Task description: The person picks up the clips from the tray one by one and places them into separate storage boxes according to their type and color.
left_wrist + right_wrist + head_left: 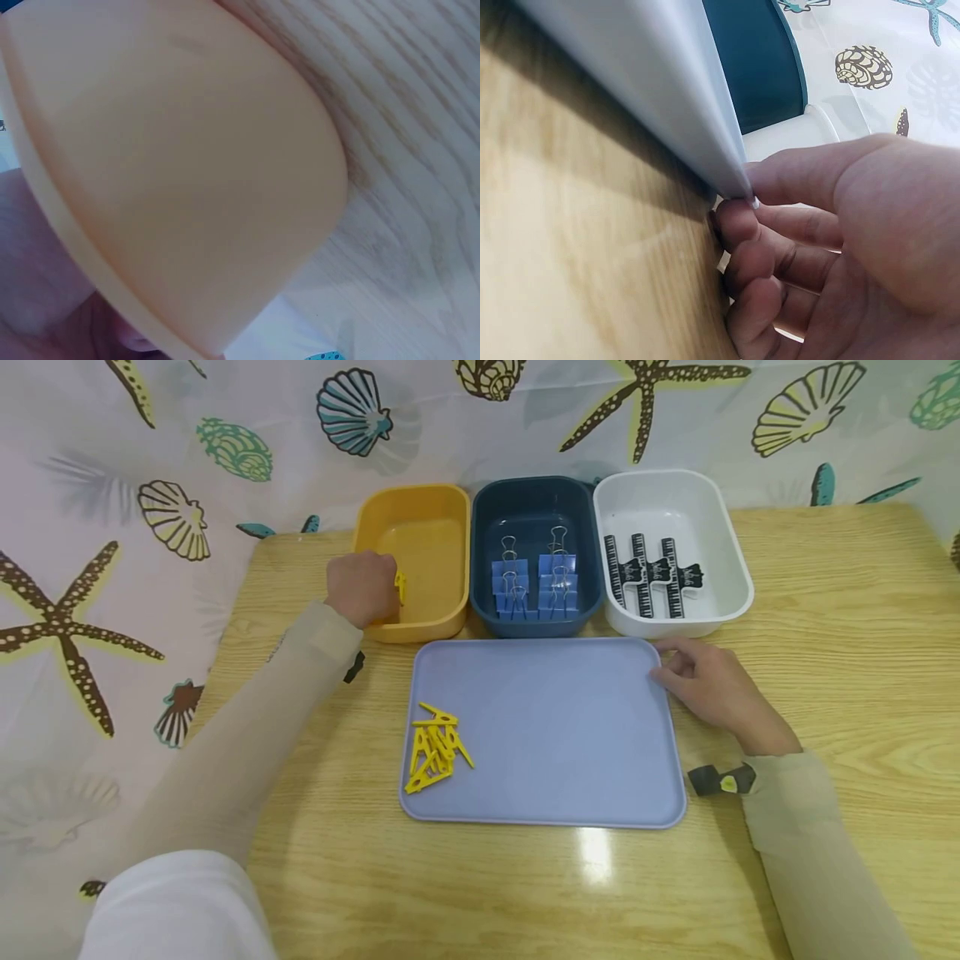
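My left hand (362, 585) reaches over the near left rim of the yellow bin (431, 631), its fingers curled and partly hidden. A small yellow clothespin (401, 587) shows right at those fingers, inside the bin. In the left wrist view the outer wall of the bin (202, 165) hides most of the hand (34, 255). My right hand (712, 685) grips the far right corner of the pale blue tray (555, 735), thumb on the rim and fingertips at its underside in the right wrist view. A pile of yellow clothespins (435, 750) lies on the tray's left side.
Right of the yellow bin stand a dark blue bin (536, 628) holding several blue binder clips (557, 585) and a white bin (720, 552) with black-and-white clips (643, 575). A shell-patterned cloth (465, 427) hangs behind the wooden table (847, 635).
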Tool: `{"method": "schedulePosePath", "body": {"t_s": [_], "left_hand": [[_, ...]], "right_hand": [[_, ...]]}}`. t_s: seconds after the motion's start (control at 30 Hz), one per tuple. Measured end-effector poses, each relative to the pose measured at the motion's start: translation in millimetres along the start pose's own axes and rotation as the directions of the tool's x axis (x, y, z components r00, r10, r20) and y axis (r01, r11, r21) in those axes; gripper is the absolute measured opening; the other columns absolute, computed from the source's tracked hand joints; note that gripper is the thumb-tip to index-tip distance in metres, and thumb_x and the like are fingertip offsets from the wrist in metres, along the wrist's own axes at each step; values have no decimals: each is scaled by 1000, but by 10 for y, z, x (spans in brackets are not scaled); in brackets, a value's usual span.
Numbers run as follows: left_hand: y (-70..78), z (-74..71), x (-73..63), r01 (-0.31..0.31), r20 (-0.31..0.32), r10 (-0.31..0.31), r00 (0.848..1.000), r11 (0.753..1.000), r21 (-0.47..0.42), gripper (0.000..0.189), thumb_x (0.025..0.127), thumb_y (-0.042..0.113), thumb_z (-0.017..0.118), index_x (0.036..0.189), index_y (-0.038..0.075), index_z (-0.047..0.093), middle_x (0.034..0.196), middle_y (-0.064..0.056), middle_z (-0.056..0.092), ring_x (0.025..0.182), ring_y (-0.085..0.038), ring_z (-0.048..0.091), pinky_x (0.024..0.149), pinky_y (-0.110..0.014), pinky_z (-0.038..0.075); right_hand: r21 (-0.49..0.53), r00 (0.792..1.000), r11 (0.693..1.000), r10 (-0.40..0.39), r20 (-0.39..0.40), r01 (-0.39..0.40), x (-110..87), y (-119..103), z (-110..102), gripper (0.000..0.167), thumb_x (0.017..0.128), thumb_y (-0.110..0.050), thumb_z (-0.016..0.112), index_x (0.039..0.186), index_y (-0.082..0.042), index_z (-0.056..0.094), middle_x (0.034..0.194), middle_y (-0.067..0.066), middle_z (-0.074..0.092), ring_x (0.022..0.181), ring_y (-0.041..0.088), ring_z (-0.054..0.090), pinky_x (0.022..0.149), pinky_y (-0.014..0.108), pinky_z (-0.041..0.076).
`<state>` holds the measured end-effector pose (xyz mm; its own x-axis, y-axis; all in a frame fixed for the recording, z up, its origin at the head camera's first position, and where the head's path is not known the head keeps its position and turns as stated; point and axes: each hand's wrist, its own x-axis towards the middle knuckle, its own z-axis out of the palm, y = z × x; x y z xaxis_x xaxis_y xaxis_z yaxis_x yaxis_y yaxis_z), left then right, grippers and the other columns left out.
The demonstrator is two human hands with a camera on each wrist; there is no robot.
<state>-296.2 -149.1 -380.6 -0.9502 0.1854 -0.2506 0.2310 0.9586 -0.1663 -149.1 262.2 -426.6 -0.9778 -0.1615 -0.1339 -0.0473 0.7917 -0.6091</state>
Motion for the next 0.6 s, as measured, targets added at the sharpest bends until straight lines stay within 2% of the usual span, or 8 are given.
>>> {"method": "schedulePosePath", "body": {"t_s": [0.47,0.6], "left_hand": [[-23,-65,-67,1,34,-1,999,1000,-11,14,87,18,49,89,7,56,80,-9,54,72,-28,54,59,-38,41],[-17,-92,-93,-8,35,9,999,1000,-13,14,88,18,48,89,7,56,79,-9,53,71,-28,54,58,-37,40]], "right_hand": [[-9,1000,1000,1,0,-1,10,7,7,36,93,-20,60,124,-1,58,93,17,71,76,17,60,72,32,43],[-7,1000,1000,1,2,-1,11,5,8,36,93,-19,60,124,-1,58,93,17,71,76,17,60,73,32,43]]}}
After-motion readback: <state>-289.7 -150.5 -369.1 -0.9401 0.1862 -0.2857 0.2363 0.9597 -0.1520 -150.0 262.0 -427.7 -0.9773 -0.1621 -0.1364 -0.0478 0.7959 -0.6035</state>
